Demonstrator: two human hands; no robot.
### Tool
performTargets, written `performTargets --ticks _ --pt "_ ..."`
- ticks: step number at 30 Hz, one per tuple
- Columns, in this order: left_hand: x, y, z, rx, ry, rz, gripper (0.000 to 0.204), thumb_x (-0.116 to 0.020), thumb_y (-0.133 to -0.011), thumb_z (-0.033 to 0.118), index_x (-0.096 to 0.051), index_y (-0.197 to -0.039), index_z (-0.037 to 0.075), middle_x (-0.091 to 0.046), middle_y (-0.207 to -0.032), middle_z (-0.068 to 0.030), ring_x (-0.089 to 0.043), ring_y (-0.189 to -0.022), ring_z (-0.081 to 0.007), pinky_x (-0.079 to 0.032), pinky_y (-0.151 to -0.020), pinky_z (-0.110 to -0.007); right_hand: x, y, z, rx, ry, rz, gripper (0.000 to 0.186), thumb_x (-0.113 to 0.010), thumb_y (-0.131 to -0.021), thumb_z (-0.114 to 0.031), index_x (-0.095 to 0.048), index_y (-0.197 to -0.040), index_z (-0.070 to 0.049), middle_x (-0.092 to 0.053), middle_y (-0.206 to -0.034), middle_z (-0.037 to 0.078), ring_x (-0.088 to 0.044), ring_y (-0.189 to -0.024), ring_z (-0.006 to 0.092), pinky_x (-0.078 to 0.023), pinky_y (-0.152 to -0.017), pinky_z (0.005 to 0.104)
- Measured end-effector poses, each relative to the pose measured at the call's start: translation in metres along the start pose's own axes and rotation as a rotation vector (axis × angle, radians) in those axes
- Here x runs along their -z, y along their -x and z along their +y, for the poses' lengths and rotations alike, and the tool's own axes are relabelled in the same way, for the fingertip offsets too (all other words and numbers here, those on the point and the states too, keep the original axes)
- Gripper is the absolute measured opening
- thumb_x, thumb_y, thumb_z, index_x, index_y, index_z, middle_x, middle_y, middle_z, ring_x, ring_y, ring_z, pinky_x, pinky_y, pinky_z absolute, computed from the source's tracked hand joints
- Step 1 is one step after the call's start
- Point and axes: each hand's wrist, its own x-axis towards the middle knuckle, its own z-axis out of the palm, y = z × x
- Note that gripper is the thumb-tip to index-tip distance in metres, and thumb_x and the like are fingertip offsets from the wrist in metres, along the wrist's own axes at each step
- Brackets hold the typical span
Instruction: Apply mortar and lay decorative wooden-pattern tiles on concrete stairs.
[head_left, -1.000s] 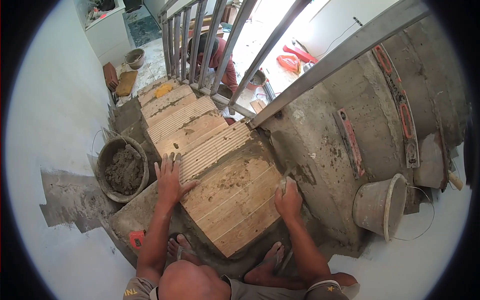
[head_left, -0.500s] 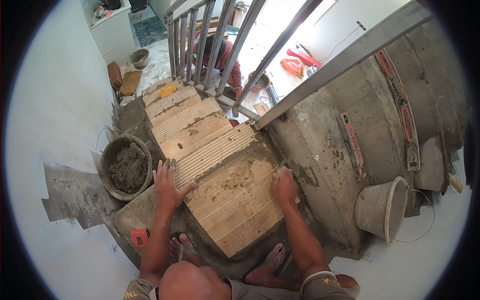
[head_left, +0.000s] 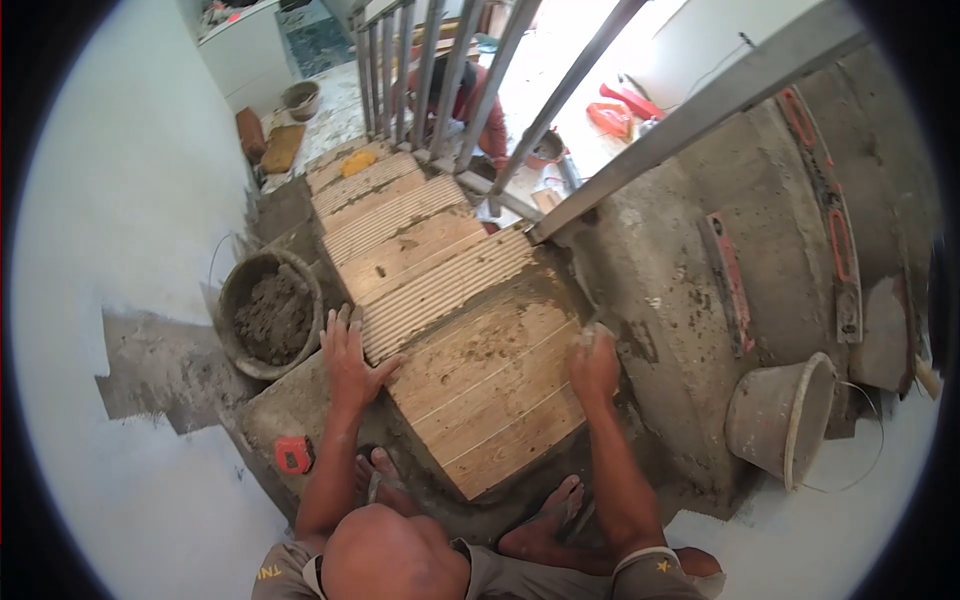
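Note:
A wood-look tile with mortar smears (head_left: pixel 500 400) lies on the step nearest me, with ridged strips and more tiles on the lower steps. My left hand (head_left: pixel 350 365) is open, fingers spread, at the tile's left edge beside the ribbed nosing strip (head_left: pixel 450 298). My right hand (head_left: pixel 594 365) is closed at the tile's right edge. A small greyish bit shows above its knuckles, but what it grips is hidden. Next to my left hand stands a bucket of mortar (head_left: pixel 228 325). A red tape measure (head_left: pixel 293 455) lies near my left forearm.
A metal railing (head_left: pixel 690 125) runs along the right of the tiled steps. Further right are a short level (head_left: pixel 730 285), a long level (head_left: pixel 822 215) and a tipped bucket (head_left: pixel 765 420). Beyond the bars a person in a red sleeve (head_left: pixel 495 125) bends down. A yellow cloth-like lump (head_left: pixel 358 162) lies on a lower step.
The whole view has shifted slightly, so things appear further right. My left hand keeps its place at the tile's edge. My right hand stays closed at the right edge.

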Motion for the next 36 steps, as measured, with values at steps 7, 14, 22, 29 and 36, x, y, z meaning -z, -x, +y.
performTargets --ticks 7,14,22,29,36 --pt "0.003 -0.004 -0.029 0.136 0.224 0.072 0.084 -0.084 -0.081 0.050 -0.055 -0.135 -0.007 -0.051 -0.147 -0.0316 -0.041 -0.144 -0.0474 -0.032 -0.119 -0.055 0.022 0.047 -0.022 -0.173 -0.625 -0.124 0.027 -0.066 -0.099 -0.022 -0.062 -0.115 -0.001 -0.068 -0.093 0.015 -0.069 -0.079 0.0280 -0.054 -0.070 0.0384" --pt "0.020 -0.049 -0.034 0.097 0.395 -0.092 0.064 -0.078 -0.090 0.039 -0.061 -0.135 -0.004 -0.061 -0.137 -0.0289 -0.055 -0.133 -0.0427 -0.042 -0.113 -0.049 0.031 0.020 -0.047 -0.339 -0.833 -0.424 0.020 -0.063 -0.104 -0.025 -0.061 -0.101 -0.005 -0.058 -0.075 0.000 -0.056 -0.056 0.0095 -0.044 -0.050 0.0299" --pt "-0.003 -0.094 -0.027 0.125 0.571 -0.428 0.068 -0.059 -0.100 0.054 -0.063 -0.133 -0.005 -0.067 -0.128 -0.0275 -0.063 -0.120 -0.0432 -0.048 -0.104 -0.043 0.011 0.077 -0.096 0.045 -0.511 -0.532 0.029 -0.064 -0.100 -0.028 -0.063 -0.107 0.000 -0.067 -0.091 0.022 -0.066 -0.084 0.0421 -0.052 -0.075 0.0482" --pt "0.017 -0.108 -0.012 0.194 0.574 -0.677 0.059 -0.052 -0.105 0.049 -0.066 -0.129 -0.003 -0.070 -0.123 -0.0265 -0.067 -0.116 -0.0364 -0.050 -0.099 -0.039 0.004 0.144 -0.139 0.240 -0.348 -0.743 0.032 -0.064 -0.098 -0.027 -0.063 -0.116 -0.001 -0.069 -0.100 0.026 -0.068 -0.095 0.0464 -0.053 -0.083 0.0515" --pt "-0.009 -0.121 -0.019 -0.015 0.611 -0.577 0.061 -0.052 -0.103 0.055 -0.069 -0.116 -0.002 -0.071 -0.113 -0.0259 -0.067 -0.107 -0.0423 -0.050 -0.094 -0.047 0.059 0.105 -0.062 0.083 -0.334 -0.636 0.039 -0.069 -0.096 -0.032 -0.062 -0.118 0.000 -0.071 -0.098 0.024 -0.070 -0.094 0.0450 -0.054 -0.079 0.0488"
